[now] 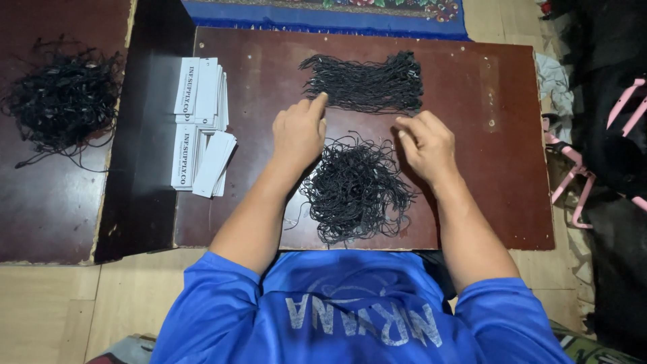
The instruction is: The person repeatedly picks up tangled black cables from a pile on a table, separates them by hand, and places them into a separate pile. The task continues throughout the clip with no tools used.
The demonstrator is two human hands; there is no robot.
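Your left hand (298,131) points narrow at the straight string bundle (364,83) at 12 o'clock. Your right hand (426,143) is curled, empty, on the tangled string pile (354,189).

Person wears blue short-sleeved shirt (350,303) with pale lettering on front; forearms bare below sleeves. Left hand (298,131), right hand (426,143): ungloved, no rings.

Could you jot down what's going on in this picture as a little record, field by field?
Surface: dark red-brown board on the floor
Left hand: left hand, index finger touching the neat bundle of black strings
Right hand: right hand, fingers bent, at the upper right edge of the loose tangle of black strings
Between the hands: the loose tangle, nearest the person
Left of the hands: white paper tags, stacked and fanned
Far left: second black string heap on a separate board
Clothing: blue shirt
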